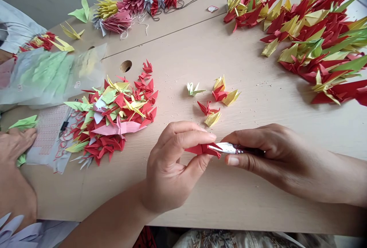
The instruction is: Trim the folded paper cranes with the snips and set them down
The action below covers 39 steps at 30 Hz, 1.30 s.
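Observation:
A folded red paper crane [203, 148] is pinched between the thumb and fingers of my left hand [174, 160], above the near part of the table. From the right, my right hand [275, 160] grips a small silver-bladed tool [225, 148] with a dark handle. Its pointed metal end reaches the crane's narrow tips; whether they lie between blades cannot be made out. Just beyond my hands lie a few small cranes: a pale green one [194, 89], a red one [207, 108] and a yellow one [231, 97].
A mixed heap of paper cranes [114, 114] lies left of centre. Larger red, yellow and green cranes [321, 38] cover the far right. Strung cranes [137, 1] and dark cord sit at the back. Another person's hand [17, 145] is at the left, near plastic bags [48, 72].

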Tool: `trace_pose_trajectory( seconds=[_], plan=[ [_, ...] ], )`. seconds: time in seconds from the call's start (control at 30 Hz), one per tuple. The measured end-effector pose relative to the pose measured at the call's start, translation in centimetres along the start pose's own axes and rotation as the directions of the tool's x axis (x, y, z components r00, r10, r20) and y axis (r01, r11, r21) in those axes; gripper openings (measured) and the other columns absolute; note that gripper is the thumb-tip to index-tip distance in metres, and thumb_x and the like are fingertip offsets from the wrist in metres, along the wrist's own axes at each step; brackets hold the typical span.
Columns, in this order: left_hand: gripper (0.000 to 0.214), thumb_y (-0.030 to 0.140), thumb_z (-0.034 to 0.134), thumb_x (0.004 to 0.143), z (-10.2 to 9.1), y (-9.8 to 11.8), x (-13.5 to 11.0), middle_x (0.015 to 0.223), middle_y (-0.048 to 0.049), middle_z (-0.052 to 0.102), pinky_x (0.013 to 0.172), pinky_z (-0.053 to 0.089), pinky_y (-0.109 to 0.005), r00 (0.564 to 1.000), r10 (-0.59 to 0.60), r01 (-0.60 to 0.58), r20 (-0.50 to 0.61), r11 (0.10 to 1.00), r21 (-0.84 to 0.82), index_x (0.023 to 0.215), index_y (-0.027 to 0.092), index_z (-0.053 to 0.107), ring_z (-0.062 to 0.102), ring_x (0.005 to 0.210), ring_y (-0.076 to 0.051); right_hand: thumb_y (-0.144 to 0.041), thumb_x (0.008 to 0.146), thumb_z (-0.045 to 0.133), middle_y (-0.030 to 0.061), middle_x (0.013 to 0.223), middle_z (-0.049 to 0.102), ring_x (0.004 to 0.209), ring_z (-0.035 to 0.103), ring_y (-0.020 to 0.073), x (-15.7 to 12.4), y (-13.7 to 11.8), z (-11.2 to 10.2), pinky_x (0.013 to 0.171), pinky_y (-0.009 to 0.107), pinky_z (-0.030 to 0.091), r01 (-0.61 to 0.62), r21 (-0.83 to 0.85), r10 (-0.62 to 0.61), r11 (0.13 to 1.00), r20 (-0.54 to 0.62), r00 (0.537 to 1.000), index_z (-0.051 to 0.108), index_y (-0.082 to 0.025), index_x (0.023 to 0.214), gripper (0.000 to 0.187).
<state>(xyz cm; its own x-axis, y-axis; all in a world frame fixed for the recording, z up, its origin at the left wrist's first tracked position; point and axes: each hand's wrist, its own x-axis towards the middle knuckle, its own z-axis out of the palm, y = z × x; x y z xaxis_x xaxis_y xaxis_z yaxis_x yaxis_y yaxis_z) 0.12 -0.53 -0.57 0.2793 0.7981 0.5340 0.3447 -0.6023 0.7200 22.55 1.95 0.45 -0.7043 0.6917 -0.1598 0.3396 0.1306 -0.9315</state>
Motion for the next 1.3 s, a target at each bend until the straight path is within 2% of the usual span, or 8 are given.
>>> trace_pose_trajectory(
  seconds=[0.23,0.5,0.7,0.8,0.97,1.07,1.13,1.3],
  plan=[
    [0.034,0.003,0.075,0.085,0.04,0.05,-0.02,0.106,-0.0064,0.070,0.081,0.064,-0.028,0.999,-0.033,0.033,-0.003,0.999,-0.042,0.114,0.021,0.070,0.071,0.097,-0.017,-0.059,0.101,0.056,-0.0058,0.061,0.045,0.053,0.035,0.0089,0.17,0.13,-0.05,0.045,0.023,0.030,0.007,0.082,-0.008,0.997,0.007,1.000,0.070,-0.017,0.088,0.047],
    [0.033,0.002,0.075,0.085,0.01,0.12,0.11,0.106,-0.0069,0.068,0.081,0.063,-0.022,1.000,-0.026,0.026,0.000,0.998,-0.054,0.113,0.018,0.071,0.070,0.100,-0.015,-0.056,0.101,0.059,-0.0060,0.060,0.046,0.052,0.036,0.0089,0.00,0.61,0.25,0.045,0.023,0.027,0.022,0.075,-0.020,0.997,-0.025,0.999,0.070,-0.018,0.089,0.041],
    [0.036,-0.002,0.074,0.084,-0.05,-0.04,-0.07,0.108,-0.0065,0.068,0.086,0.062,-0.020,1.000,-0.017,0.018,0.020,0.998,-0.067,0.114,0.017,0.070,0.069,0.102,-0.014,-0.054,0.103,0.054,-0.0035,0.062,0.054,0.054,0.040,0.0099,0.23,-0.04,0.04,0.047,0.023,0.032,-0.003,0.071,0.001,0.997,0.020,1.000,0.072,-0.017,0.092,0.043],
    [0.036,-0.002,0.074,0.084,-0.03,0.00,-0.05,0.108,-0.0062,0.068,0.084,0.061,-0.020,0.999,-0.028,0.029,0.022,0.997,-0.072,0.114,0.017,0.070,0.069,0.100,-0.014,-0.054,0.104,0.053,-0.0042,0.061,0.052,0.053,0.039,0.0096,0.10,-0.05,0.10,0.047,0.023,0.032,-0.005,0.055,0.003,0.998,0.022,1.000,0.071,-0.017,0.091,0.043],
    [0.033,0.003,0.078,0.083,0.10,0.00,0.05,0.104,-0.0053,0.069,0.085,0.061,-0.022,0.998,-0.063,0.063,0.007,0.994,-0.085,0.112,0.018,0.070,0.070,0.098,-0.015,-0.048,0.104,0.056,-0.0062,0.060,0.048,0.052,0.036,0.0079,-0.10,0.42,0.30,0.045,0.021,0.030,0.098,0.013,-0.098,0.995,-0.056,0.994,0.069,-0.017,0.088,0.038],
    [0.036,0.003,0.079,0.083,0.18,-0.07,-0.07,0.105,-0.0048,0.069,0.084,0.061,-0.023,0.996,-0.090,0.089,0.000,0.990,-0.107,0.114,0.020,0.070,0.069,0.098,-0.015,-0.042,0.105,0.056,-0.0046,0.062,0.056,0.052,0.041,0.0073,0.07,0.54,0.28,0.046,0.021,0.032,0.154,-0.051,-0.159,0.987,-0.102,0.982,0.070,-0.015,0.093,0.033],
    [0.038,0.002,0.078,0.083,0.19,-0.09,-0.21,0.106,-0.0048,0.068,0.085,0.061,-0.023,0.995,-0.096,0.096,0.007,0.988,-0.119,0.115,0.020,0.070,0.069,0.098,-0.015,-0.044,0.106,0.055,-0.0025,0.064,0.062,0.051,0.043,0.0074,0.22,0.48,0.23,0.046,0.021,0.035,0.160,-0.088,-0.169,0.983,-0.109,0.980,0.071,-0.013,0.095,0.036],
    [0.040,0.003,0.079,0.082,0.24,-0.08,-0.46,0.107,-0.0043,0.069,0.090,0.060,-0.024,0.993,-0.120,0.122,0.024,0.982,-0.144,0.117,0.021,0.069,0.068,0.100,-0.015,-0.044,0.107,0.054,-0.0011,0.061,0.064,0.048,0.048,0.0076,0.42,0.62,0.29,0.045,0.021,0.036,0.196,-0.204,-0.225,0.959,-0.131,0.966,0.073,-0.011,0.097,0.039]
  ],
)
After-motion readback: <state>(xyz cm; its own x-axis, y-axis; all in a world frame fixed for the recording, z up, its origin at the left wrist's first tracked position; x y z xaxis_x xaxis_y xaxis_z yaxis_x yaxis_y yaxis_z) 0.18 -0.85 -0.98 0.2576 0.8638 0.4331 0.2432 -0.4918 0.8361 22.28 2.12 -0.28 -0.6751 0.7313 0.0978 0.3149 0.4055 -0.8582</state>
